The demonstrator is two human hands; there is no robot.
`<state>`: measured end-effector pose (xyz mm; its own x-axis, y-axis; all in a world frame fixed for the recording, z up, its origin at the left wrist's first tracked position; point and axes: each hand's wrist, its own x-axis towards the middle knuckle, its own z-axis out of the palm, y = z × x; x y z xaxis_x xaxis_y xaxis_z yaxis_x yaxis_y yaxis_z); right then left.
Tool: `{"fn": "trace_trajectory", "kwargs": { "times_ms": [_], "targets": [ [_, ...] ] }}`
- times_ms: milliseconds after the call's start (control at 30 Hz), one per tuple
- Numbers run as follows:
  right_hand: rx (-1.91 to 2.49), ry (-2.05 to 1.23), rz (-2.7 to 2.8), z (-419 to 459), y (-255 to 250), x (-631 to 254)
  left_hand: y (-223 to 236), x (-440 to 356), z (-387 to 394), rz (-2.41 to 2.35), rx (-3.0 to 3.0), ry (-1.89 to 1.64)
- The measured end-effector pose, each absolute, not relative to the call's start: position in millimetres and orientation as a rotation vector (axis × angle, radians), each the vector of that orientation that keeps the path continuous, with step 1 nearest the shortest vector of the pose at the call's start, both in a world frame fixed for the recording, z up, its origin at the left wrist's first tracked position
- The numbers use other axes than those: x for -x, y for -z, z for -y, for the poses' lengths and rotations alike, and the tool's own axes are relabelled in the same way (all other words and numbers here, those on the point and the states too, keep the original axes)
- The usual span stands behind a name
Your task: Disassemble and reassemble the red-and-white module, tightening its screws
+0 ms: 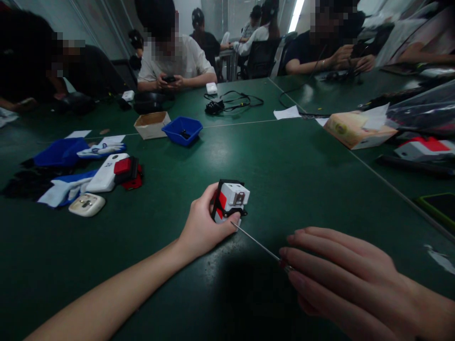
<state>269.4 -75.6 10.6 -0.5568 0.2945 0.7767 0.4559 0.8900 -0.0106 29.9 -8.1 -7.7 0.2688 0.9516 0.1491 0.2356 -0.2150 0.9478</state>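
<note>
My left hand is closed around a small white and red boxy device with black frame parts, steadying it on the green table. In my right hand is a screwdriver, gripped near its handle, which my fingers mostly cover. Its thin metal shaft points up and to the left. The tip ends at my left thumb, by the lower edge of the device; whether it touches a screw I cannot tell.
At left lie a white phone, a cream rounded case, gloves and a blue tray. Farther back stand a cardboard box and a blue bin. A tissue box is at right. Several people sit around.
</note>
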Motion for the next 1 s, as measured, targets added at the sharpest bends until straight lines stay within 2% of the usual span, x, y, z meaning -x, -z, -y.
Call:
{"fn": "trace_trajectory", "kwargs": {
  "times_ms": [400,700,867,1000],
  "targets": [
    [0.411,0.309,2.288,63.9,-15.5,-266.8,6.5,-29.5,10.4,-1.101,-1.68,-1.019],
    [0.467,0.252,2.25,73.2,-10.6,-266.3,6.3,-29.5,10.1,-1.102,-1.744,-1.0],
    [0.709,0.104,2.092,86.8,-7.8,-255.6,6.6,-29.7,10.2,-1.102,-1.79,-1.015],
    [0.642,0.161,2.147,88.9,-9.1,-254.8,4.9,-29.8,11.4,-1.126,-1.816,-0.998]
  ]
}}
